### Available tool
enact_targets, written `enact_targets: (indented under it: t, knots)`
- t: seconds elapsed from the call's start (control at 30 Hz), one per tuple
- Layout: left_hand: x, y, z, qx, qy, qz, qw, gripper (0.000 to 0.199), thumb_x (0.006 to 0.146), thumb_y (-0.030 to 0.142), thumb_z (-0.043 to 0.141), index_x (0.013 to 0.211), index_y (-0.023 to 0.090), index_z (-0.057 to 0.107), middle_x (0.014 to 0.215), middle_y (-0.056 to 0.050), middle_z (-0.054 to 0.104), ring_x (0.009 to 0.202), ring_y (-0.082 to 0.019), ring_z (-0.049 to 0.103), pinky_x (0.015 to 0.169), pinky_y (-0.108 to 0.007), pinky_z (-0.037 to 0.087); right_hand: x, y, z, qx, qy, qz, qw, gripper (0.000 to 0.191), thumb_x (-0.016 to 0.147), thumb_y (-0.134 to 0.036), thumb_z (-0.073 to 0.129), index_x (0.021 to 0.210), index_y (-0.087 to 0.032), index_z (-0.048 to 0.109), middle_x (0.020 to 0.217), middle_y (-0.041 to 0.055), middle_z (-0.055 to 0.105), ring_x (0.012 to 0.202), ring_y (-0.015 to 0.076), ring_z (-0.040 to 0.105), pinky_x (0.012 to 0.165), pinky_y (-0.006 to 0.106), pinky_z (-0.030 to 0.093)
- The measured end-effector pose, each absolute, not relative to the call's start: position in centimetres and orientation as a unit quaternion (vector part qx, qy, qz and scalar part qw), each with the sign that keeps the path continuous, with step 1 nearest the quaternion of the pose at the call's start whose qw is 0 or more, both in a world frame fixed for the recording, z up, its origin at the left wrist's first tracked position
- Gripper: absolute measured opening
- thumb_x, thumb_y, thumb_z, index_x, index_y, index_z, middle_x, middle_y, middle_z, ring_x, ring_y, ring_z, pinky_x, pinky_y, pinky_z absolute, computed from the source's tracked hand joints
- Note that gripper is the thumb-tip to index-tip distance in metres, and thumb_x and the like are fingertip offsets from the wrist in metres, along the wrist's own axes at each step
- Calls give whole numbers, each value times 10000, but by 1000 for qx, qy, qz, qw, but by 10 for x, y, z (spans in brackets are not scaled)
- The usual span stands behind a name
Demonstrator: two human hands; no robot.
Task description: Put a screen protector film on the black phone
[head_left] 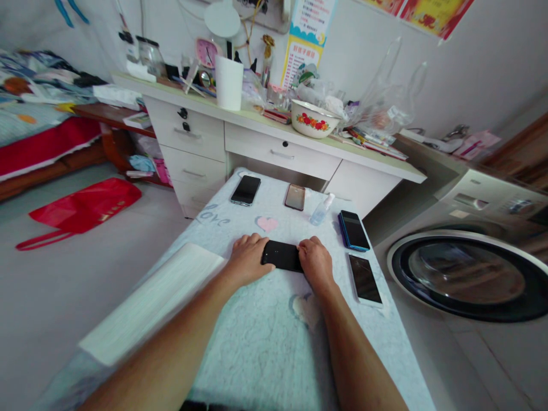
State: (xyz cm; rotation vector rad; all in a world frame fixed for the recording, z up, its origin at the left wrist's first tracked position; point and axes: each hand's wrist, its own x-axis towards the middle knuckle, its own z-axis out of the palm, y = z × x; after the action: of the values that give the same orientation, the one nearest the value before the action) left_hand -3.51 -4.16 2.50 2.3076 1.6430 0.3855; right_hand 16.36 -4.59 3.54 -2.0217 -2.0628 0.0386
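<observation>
A black smartphone (pixel 282 256) lies lengthwise between my hands, just above or on the cloth-covered table (pixel 257 342). My left hand (pixel 250 258) grips its left end, thumb along the near edge and fingers at the far side. At the other end, my right hand (pixel 315 260) is closed on the phone with its fingers curled. Beyond the hands are a dark-screened phone (pixel 246 190), a brownish phone case (pixel 295 197) and a clear spray bottle (pixel 322 210). To the right lie a blue-edged phone (pixel 354 230) and a white-framed phone (pixel 365 278).
Paper towel sheets (pixel 158 302) lie along the table's left side. A white desk (pixel 282 149) stands behind, bearing a paper roll (pixel 229 83) and a flowered bowl (pixel 314 119). At right is a washing machine (pixel 466 274) with a round door; a red bag (pixel 89 205) lies on the floor.
</observation>
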Motion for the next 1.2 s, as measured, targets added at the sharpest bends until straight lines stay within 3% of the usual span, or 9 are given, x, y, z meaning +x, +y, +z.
enact_targets:
  t: [0.8,1.2]
  knots:
    - [-35,-42,24,804,563,143,127,512,684,468,614,1132,232,536,1090,-67,547,1022,-266,479,891,-377,354,137,-58,44,-594,-797,44,99,206,927,-257,459,897,-208,657,928,24,583,788,113,562,683,209,368]
    - [-36,-42,25,802,565,142,131,517,683,465,620,1132,221,542,1098,-75,545,1026,-269,483,902,-383,354,156,-49,36,-652,-749,11,120,232,934,-281,446,903,-215,667,911,26,573,763,121,553,642,234,346]
